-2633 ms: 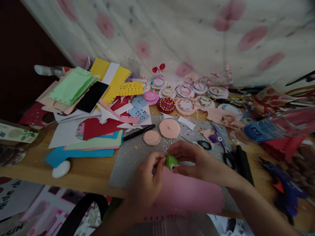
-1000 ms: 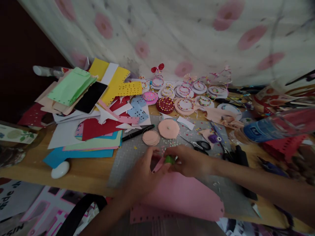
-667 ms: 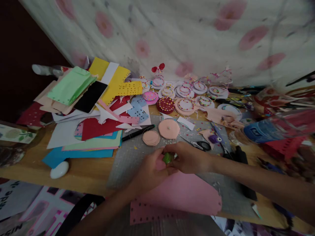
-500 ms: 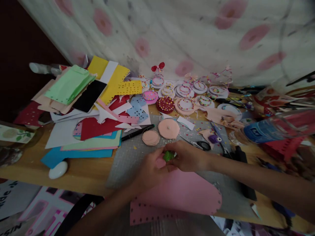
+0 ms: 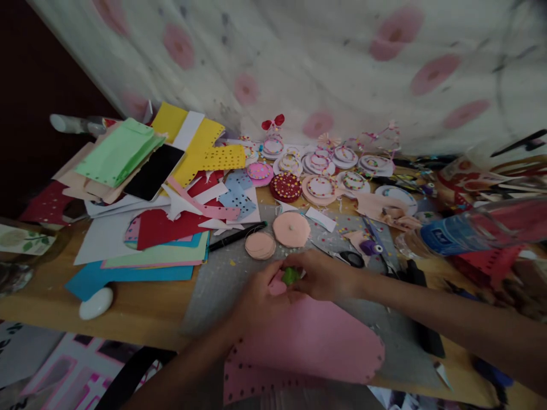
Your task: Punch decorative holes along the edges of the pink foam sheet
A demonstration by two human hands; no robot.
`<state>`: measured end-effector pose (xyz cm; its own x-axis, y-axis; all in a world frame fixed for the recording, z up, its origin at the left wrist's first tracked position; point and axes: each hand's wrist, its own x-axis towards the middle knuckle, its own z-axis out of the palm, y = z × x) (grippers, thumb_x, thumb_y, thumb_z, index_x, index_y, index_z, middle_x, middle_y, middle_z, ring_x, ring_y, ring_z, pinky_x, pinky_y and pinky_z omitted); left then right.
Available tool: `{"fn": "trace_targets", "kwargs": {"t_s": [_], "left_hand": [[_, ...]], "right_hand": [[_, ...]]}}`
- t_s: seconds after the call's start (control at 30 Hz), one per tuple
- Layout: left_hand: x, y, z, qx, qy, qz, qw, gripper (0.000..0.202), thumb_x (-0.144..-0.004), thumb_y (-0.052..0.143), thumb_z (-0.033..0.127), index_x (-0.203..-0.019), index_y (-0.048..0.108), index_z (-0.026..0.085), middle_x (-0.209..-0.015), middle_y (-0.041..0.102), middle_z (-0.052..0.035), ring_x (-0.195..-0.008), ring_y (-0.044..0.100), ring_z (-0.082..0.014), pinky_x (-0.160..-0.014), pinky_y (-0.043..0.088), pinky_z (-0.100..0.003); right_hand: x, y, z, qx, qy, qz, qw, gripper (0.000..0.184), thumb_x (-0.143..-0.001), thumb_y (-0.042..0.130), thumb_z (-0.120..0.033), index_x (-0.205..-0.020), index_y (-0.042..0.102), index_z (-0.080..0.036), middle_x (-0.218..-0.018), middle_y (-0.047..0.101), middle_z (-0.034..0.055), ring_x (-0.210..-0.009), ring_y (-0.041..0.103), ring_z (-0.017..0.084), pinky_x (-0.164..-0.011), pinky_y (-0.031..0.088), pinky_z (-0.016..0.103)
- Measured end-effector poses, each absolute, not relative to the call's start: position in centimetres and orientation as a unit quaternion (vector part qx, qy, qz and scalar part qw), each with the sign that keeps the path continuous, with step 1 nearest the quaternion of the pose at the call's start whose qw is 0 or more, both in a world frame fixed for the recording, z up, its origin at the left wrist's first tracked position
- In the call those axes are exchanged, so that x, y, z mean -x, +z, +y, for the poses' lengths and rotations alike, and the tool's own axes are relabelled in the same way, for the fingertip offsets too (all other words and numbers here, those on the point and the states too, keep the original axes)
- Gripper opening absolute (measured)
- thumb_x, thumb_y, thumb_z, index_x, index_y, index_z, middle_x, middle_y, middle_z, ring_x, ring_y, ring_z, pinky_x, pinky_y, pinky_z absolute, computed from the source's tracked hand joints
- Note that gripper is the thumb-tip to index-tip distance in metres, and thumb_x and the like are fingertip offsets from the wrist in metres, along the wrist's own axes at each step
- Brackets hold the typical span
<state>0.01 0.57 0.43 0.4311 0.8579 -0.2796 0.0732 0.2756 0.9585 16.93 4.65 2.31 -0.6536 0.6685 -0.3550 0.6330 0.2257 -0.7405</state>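
Note:
A small green gadget (image 5: 291, 276), which looks like a paper punch, sits between the fingers of my right hand (image 5: 321, 276). My left hand (image 5: 262, 293) is closed on the edge of a pink sheet of paper (image 5: 316, 341) beside it. The fingertips of both hands meet around the green gadget, hiding much of it. The pink paper hangs folded toward me, with rows of dark dots along its edges. Just beyond my hands, two peach paper discs (image 5: 291, 229) lie on the grey cutting mat (image 5: 209, 307), the smaller one with thin thread or wire on it.
Scissors (image 5: 351, 259) and a black pen (image 5: 237, 236) lie on the mat. Coloured paper scraps (image 5: 171, 225) and a phone (image 5: 154, 171) are piled at left. Decorated paper discs (image 5: 285, 187) line the back. A plastic bottle (image 5: 444, 233) lies at right; a white egg-shaped object (image 5: 96, 303) is near the front edge.
Both hands keep the same grip on the pink paper and the green gadget. The view has shifted slightly, and the paper's lower edge hangs a little lower.

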Motion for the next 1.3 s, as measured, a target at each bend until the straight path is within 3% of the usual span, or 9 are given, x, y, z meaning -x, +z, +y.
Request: {"fn": "trace_targets", "kwargs": {"t_s": [0.13,0.2,0.33,0.47,0.6,0.77,0.9,1.13,1.3], "left_hand": [[1.4,-0.2,0.2,-0.488,0.284,0.419,0.712,0.066,-0.066,0.079,0.02,-0.127,0.054,0.016,-0.128,0.061,-0.0102,-0.121,0.055,-0.0266,-0.1,0.043,-0.034],[2.1,-0.3,-0.1,-0.479,0.269,0.439,0.711,0.061,-0.07,0.076,0.022,-0.127,0.053,0.017,-0.13,0.06,-0.0106,-0.12,0.055,-0.0265,-0.098,0.044,-0.035],[3.0,0.6,-0.9,-0.506,0.24,0.495,0.665,0.043,-0.078,0.063,0.019,-0.12,0.058,0.018,-0.118,0.066,-0.008,-0.108,0.06,-0.0245,-0.092,0.045,-0.035],[3.6,1.3,-1.5,-0.488,0.223,0.524,0.661,0.043,-0.075,0.061,0.019,-0.118,0.057,0.018,-0.106,0.068,-0.0068,-0.096,0.063,-0.0231,-0.081,0.047,-0.032],[4.0,1.3,-1.6,-0.45,0.213,0.539,0.68,0.04,-0.075,0.062,0.022,-0.114,0.057,0.02,-0.096,0.067,-0.0041,-0.087,0.062,-0.0206,-0.072,0.047,-0.028],[4.3,0.8,-1.4,-0.436,0.208,0.556,0.677,0.037,-0.072,0.064,0.025,-0.108,0.059,0.02,-0.092,0.066,-0.0029,-0.083,0.061,-0.0197,-0.069,0.045,-0.026],[4.5,0.4,-1.5,-0.422,0.21,0.551,0.689,0.037,-0.072,0.064,0.026,-0.108,0.059,0.02,-0.091,0.067,-0.003,-0.081,0.061,-0.0193,-0.068,0.045,-0.026],[4.8,0.3,-1.7,-0.422,0.227,0.547,0.686,0.033,-0.075,0.063,0.022,-0.108,0.059,0.019,-0.092,0.066,-0.0031,-0.082,0.06,-0.0183,-0.071,0.045,-0.027],[5.1,0.2,-1.8,-0.429,0.237,0.542,0.683,0.032,-0.076,0.064,0.024,-0.107,0.059,0.019,-0.095,0.067,-0.0037,-0.086,0.061,-0.0197,-0.072,0.046,-0.027]], "right_hand": [[-16.9,3.0,4.1,0.392,0.513,-0.762,0.04,0.021,-0.072,0.061,-0.013,-0.092,0.066,-0.016,-0.082,0.069,0.003,-0.07,0.061,0.016,-0.059,0.044,0.024],[-17.0,3.2,3.8,0.399,0.545,-0.735,0.053,0.023,-0.073,0.061,-0.014,-0.096,0.064,-0.016,-0.088,0.069,0.0047,-0.076,0.062,0.018,-0.064,0.048,0.027],[-17.5,3.2,3.9,0.408,0.603,-0.678,0.107,0.023,-0.077,0.062,-0.021,-0.099,0.062,-0.016,-0.095,0.067,0.0057,-0.086,0.061,0.02,-0.075,0.05,0.031],[-17.9,3.1,4.1,0.406,0.662,-0.602,0.186,0.026,-0.078,0.065,-0.028,-0.1,0.06,-0.016,-0.095,0.063,0.0046,-0.087,0.059,0.018,-0.076,0.048,0.031],[-17.9,2.6,3.8,0.392,0.756,-0.449,0.27,0.031,-0.075,0.071,-0.025,-0.104,0.062,-0.019,-0.1,0.065,0.0037,-0.09,0.06,0.015,-0.082,0.046,0.029],[-17.5,1.7,3.5,0.364,0.802,-0.333,0.337,0.02,-0.08,0.065,-0.028,-0.096,0.069,-0.017,-0.095,0.067,0.0049,-0.085,0.061,0.015,-0.076,0.047,0.026],[-17.3,1.9,3.9,0.396,0.795,-0.32,0.33,0.02,-0.081,0.065,-0.035,-0.092,0.069,-0.018,-0.091,0.069,0.0057,-0.076,0.061,0.014,-0.068,0.047,0.024],[-16.8,1.8,4.2,0.458,0.752,-0.363,0.305,0.023,-0.079,0.069,-0.038,-0.093,0.068,-0.019,-0.093,0.068,0.0048,-0.067,0.056,0.011,-0.055,0.041,0.02],[-17.1,1.7,4.2,0.498,0.667,-0.471,0.291,0.028,-0.077,0.068,-0.041,-0.089,0.065,-0.016,-0.073,0.064,0.0008,-0.058,0.053,0.01,-0.049,0.035,0.021]]}}
